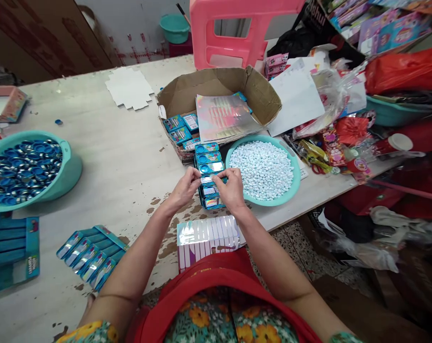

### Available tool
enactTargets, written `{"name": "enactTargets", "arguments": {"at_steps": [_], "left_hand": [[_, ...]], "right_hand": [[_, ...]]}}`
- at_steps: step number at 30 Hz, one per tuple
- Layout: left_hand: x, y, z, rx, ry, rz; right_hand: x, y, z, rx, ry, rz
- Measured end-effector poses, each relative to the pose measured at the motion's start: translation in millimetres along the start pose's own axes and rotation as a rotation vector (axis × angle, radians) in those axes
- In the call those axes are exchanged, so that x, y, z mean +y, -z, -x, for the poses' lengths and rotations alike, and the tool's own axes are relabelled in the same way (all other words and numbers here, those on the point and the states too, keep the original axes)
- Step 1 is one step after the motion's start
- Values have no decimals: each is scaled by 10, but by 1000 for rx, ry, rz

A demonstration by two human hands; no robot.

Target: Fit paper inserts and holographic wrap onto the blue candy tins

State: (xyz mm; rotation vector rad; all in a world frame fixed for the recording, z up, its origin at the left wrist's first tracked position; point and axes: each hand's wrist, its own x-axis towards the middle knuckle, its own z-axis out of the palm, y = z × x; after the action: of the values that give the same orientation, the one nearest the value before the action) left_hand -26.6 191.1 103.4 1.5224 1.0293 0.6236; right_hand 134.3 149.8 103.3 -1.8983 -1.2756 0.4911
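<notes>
A row of small blue candy tins (208, 157) stands on the table in front of me, some with shiny strips across them. Over one tin, a small shiny sticker (206, 179) stretches between my two hands. My left hand (185, 189) pinches its left end, finger and thumb together. At the other end, my right hand (232, 189) is closed in a pinch too, its fingertips close to the tin. Nearer my body lies a sheet of shiny sticker strips (209, 231). Whether the sticker touches the tin, I cannot tell.
Right of the tins sits a turquoise bowl (292, 191) of small white candies. Behind them is a cardboard box (219, 78) holding more tins. A turquoise basin (67, 166) of blue caps stands left, near packed tins (90, 255). A pink stool (205, 35) rests at the back.
</notes>
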Motion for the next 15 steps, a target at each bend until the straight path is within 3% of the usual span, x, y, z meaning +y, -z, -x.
{"name": "enactTargets", "arguments": {"at_steps": [4, 7, 10, 12, 15], "left_hand": [[-229, -221, -41, 128, 9, 5], [-384, -395, -27, 282, 128, -188], [-526, -394, 80, 339, 212, -372], [-638, -298, 221, 290, 246, -470], [-846, -153, 505, -26, 370, -621]], "right_hand": [[59, -16, -17, 23, -126, -76], [74, 8, -86, 31, -103, -102], [78, 75, -58, 35, -83, -234], [99, 152, 120, 76, -66, -311], [221, 271, 639, 190, -64, -302]]}}
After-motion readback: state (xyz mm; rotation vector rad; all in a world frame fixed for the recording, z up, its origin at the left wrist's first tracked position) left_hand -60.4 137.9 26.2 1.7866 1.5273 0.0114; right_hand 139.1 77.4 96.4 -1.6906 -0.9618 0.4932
